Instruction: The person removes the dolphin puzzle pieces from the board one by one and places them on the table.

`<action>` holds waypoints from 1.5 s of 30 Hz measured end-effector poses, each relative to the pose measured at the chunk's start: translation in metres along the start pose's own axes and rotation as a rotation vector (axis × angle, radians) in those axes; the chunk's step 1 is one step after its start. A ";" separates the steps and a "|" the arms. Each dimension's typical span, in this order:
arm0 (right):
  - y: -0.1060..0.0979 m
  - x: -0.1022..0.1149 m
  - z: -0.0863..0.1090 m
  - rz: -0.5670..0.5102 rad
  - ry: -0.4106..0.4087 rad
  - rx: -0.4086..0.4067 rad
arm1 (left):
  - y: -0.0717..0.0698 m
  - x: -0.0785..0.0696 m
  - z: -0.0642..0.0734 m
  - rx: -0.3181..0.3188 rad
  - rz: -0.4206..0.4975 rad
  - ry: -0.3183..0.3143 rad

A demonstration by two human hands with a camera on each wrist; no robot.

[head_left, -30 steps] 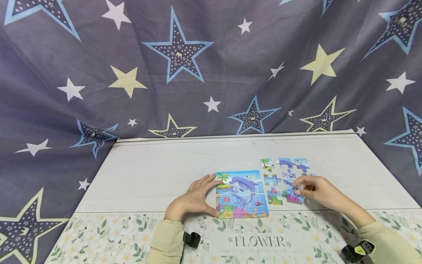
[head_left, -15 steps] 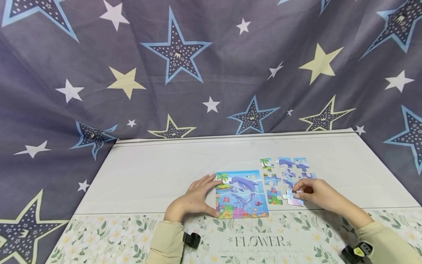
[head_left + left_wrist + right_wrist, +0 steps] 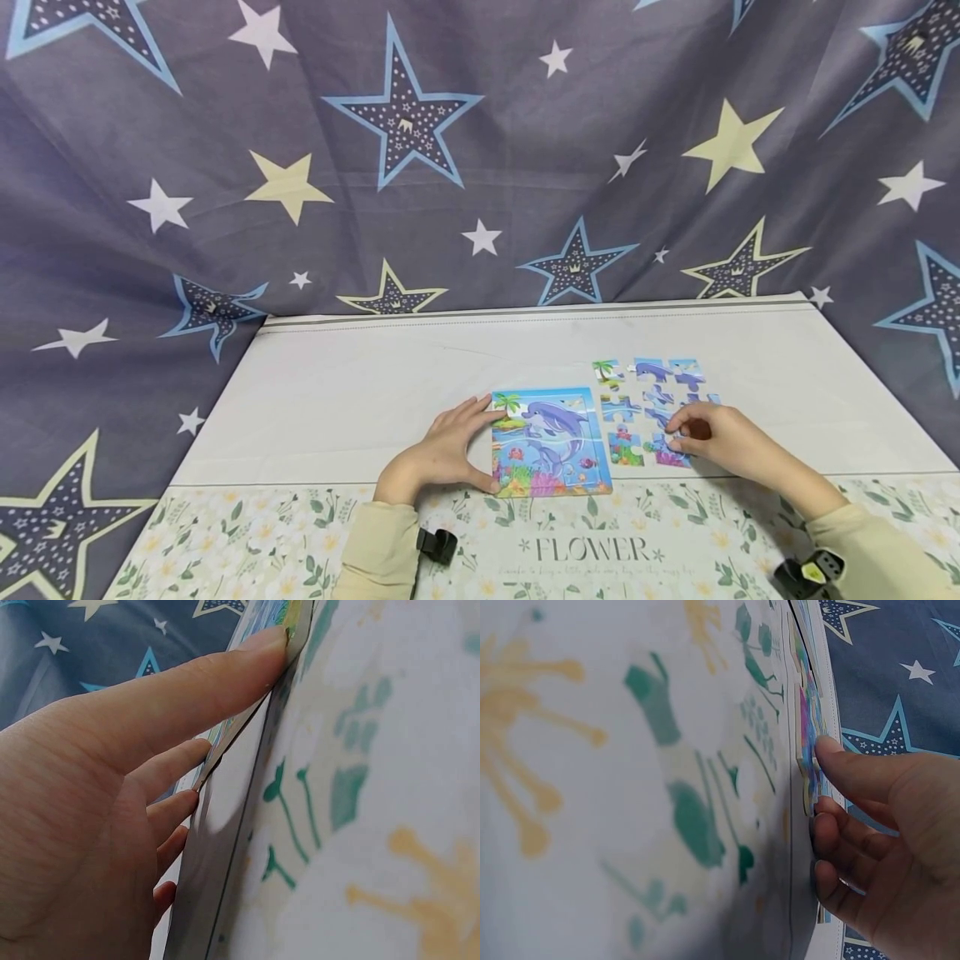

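A dolphin picture board (image 3: 551, 442) lies flat on the table. My left hand (image 3: 444, 450) rests at its left side, fingers spread, with the thumb on the lower left corner and the index finger on the upper left part. In the left wrist view that thumb (image 3: 225, 679) lies along the board's edge. To the right, my right hand (image 3: 716, 435) pinches a purple and blue jigsaw piece (image 3: 670, 454) at the bottom of a group of loose pieces. The right wrist view shows the thumb and curled fingers at the pieces' edge (image 3: 808, 742); the fingers hide part of the piece.
Several more jigsaw pieces sit in rough rows right of the board, among them a palm tree piece (image 3: 605, 372), a dolphin head piece (image 3: 651, 370) and a crab piece (image 3: 624, 447). A floral cloth (image 3: 247, 533) covers the table's front; a starry curtain (image 3: 480, 167) hangs behind.
The right hand's piece tilted up and caught the light half a second ago; now it lies flatter, beside the crab piece. My left hand and the board have stayed put.
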State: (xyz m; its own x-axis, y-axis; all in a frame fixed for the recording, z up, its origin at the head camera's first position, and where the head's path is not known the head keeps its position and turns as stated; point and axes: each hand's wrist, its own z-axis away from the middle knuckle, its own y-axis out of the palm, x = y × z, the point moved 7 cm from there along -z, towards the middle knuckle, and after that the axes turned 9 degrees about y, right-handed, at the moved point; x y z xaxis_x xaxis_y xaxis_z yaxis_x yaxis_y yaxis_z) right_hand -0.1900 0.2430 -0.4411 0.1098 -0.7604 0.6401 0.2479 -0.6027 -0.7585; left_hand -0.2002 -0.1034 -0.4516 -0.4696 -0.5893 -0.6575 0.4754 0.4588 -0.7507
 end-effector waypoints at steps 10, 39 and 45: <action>0.001 -0.001 -0.001 0.008 -0.009 -0.008 | -0.001 -0.002 0.002 0.003 -0.002 0.003; -0.016 0.018 0.004 0.106 -0.044 -0.123 | -0.001 -0.001 0.000 0.009 -0.009 0.006; -0.013 0.029 0.006 0.116 -0.057 -0.117 | -0.001 -0.002 0.000 0.007 -0.013 0.006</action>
State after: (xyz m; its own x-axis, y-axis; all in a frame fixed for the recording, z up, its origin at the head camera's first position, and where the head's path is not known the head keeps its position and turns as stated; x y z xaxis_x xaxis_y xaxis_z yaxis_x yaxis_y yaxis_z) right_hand -0.1841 0.2303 -0.4121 0.1865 -0.8137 0.5505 0.1172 -0.5379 -0.8348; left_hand -0.1996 -0.1032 -0.4498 -0.4803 -0.5912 -0.6479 0.4743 0.4464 -0.7588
